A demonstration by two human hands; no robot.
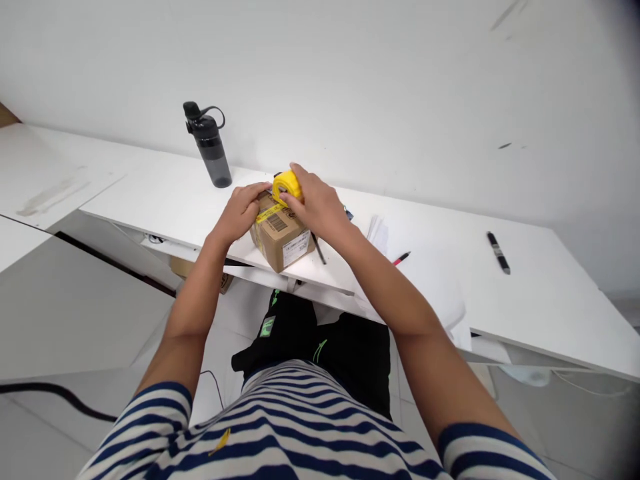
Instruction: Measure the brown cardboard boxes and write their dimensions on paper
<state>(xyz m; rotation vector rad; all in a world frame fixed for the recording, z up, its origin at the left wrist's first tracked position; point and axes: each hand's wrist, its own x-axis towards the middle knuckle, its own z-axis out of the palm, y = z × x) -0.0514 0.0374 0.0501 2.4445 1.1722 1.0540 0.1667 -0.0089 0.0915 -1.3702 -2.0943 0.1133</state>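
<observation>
A small brown cardboard box (280, 230) with a barcode on top and a white label on its near side sits at the desk's front edge. A yellow strip crosses its top; I cannot tell whether it is packing tape or a measuring blade. My right hand (320, 203) is closed around a yellow tape measure (287, 188) at the box's far top edge. My left hand (241, 212) grips the box's left side, thumb near the yellow strip and fingertips reaching the far corner beside the tape measure. What lies under those fingertips is hidden.
A dark water bottle (213, 153) stands behind the box to the left. White papers (430, 280), a red-and-black pen (401, 258) and a black marker (499, 253) lie to the right. A thin dark strip (319, 249) lies beside the box. The wall rises behind the narrow white desk (540, 293).
</observation>
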